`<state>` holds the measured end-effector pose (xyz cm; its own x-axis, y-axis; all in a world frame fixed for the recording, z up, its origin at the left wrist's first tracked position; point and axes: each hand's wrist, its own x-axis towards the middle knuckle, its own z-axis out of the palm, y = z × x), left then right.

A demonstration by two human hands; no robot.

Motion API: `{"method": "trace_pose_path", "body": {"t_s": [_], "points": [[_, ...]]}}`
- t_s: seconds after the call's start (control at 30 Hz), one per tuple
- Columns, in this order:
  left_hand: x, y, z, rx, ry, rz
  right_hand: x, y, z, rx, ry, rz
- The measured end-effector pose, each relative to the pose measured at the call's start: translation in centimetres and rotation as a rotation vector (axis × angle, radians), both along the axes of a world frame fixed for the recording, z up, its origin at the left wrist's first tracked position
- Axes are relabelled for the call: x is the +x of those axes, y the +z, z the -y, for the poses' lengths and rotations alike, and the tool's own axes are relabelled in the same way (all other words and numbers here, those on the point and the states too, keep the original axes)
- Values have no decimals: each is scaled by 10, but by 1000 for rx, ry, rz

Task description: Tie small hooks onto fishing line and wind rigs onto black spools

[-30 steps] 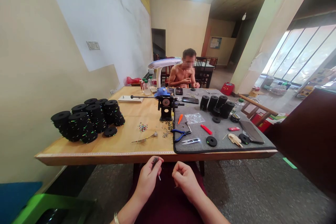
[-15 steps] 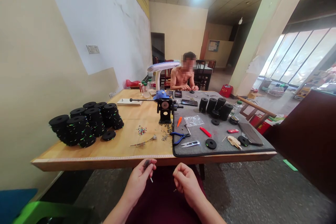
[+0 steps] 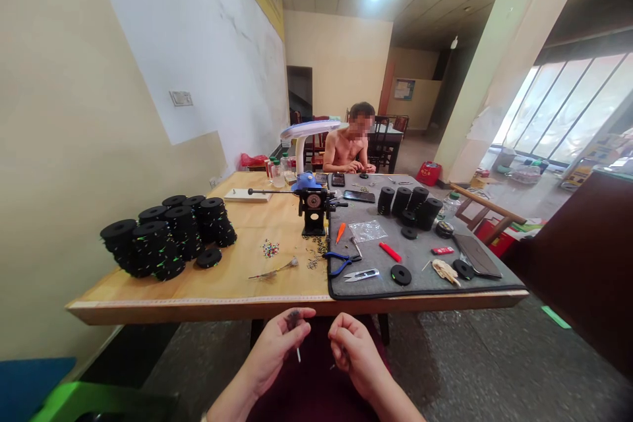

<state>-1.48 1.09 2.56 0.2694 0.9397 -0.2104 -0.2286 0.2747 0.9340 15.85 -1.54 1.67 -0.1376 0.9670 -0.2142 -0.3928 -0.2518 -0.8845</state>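
Just in front of the table's near edge, my left hand (image 3: 281, 346) is closed on a thin white stick (image 3: 299, 355) whose upper end looks dark and fuzzy. My right hand (image 3: 355, 349) is curled beside it, thumb and forefinger pinched. A tiny thin end pokes out below its fingers, too small to name. On the tabletop beyond lie blue-handled pliers (image 3: 341, 265), thread snips (image 3: 362, 275) and a black foam spool (image 3: 401, 275). Left of these are a bundle of thin stems (image 3: 274, 270), a pile of colourful beads (image 3: 270, 248) and scattered small metal bits (image 3: 316, 254).
Stacked black foam spools (image 3: 163, 237) fill the table's left side; more stacks (image 3: 410, 204) stand on the grey mat (image 3: 366, 287). A black hand-cranked device (image 3: 314, 211) and a desk lamp (image 3: 311, 128) occupy the middle. Across the table sits another person (image 3: 346, 148), hands on small items.
My left hand has moved right, closer to my right hand, with the white stick still in it. My right hand stays pinched at nearly the same place. The view has shifted slightly.
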Motion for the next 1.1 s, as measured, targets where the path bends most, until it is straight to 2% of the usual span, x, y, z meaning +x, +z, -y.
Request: {"method": "trace_pose_path", "body": {"t_s": [0.17,0.4,0.53,0.67,0.73,0.87,1.1], "points": [[10,5,-7,-33,-32,76,1,2,0,2,37,2],[11,8,-11,36,-13,48,1,-2,0,4,92,41],[8,11,-10,115,18,-61,7,-2,-3,16,172,158],[7,15,-8,183,12,-198,17,10,-11,99,106,264],[9,17,-7,194,14,-233,18,19,-16,150,87,259],[15,21,-6,238,-8,-251,10,32,-24,202,171,191],[10,21,-12,419,15,-477,-5,31,-33,105,250,125]]}}
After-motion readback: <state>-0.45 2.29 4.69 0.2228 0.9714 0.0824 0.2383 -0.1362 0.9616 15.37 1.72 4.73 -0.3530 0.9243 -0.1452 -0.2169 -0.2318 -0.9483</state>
